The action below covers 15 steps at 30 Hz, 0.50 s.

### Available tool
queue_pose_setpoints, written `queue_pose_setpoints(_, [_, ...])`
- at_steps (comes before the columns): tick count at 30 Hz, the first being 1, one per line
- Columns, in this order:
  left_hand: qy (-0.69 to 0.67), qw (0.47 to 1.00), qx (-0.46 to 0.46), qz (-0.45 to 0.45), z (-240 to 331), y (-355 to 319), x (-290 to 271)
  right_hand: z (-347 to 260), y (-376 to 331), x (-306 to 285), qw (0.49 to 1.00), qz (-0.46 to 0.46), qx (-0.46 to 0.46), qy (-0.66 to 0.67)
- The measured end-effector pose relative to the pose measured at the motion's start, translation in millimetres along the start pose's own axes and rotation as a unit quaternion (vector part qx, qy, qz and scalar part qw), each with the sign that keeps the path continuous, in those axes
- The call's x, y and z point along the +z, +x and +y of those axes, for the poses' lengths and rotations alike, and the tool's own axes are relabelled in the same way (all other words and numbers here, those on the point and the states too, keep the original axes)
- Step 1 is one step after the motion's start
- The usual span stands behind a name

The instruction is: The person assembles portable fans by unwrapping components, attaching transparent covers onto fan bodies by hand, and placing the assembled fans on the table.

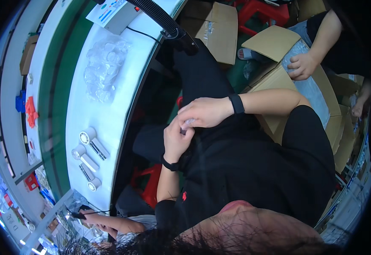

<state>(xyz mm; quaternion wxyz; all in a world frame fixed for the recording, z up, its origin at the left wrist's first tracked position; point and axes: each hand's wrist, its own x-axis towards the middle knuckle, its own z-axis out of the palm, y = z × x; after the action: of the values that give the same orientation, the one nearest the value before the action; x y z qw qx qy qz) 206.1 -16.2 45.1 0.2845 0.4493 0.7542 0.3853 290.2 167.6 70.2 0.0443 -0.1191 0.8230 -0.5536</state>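
Over my lap, in front of my dark shirt, my two hands meet. Between their fingers sits a small translucent piece (188,123), mostly covered, so its kind does not show. My right hand (206,112) reaches across from the right, its fingers curled over the piece. Below it my left hand (176,139) is closed, thumb and fingers pinching at the same piece. Each wrist wears a black band. On the white table (114,123) to the left lie three small handheld fans (99,149), and farther up a clear bag (105,68) of round transparent plastic parts.
A white box-shaped device (116,17) and a black flexible hose (162,21) stand at the table's far end. At right, a co-worker's hand (302,66) is over an open carton (274,80) lined with plastic. Another person's hand (93,217) works at lower left. Red stools (262,12) stand nearby.
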Motion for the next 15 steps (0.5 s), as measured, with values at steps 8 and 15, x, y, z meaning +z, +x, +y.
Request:
queue_pose_setpoints(8, [-0.243, 0.958, -0.116, -0.093, -7, -3, 19, 28, -11, -3, 0.767, 0.210, 0.131, 0.592])
queue_pose_setpoints(15, [-0.174, 0.980, -0.068, -0.066, 21, 12, 9, 7, -27, -20, 0.984, 0.148, 0.080, 0.060])
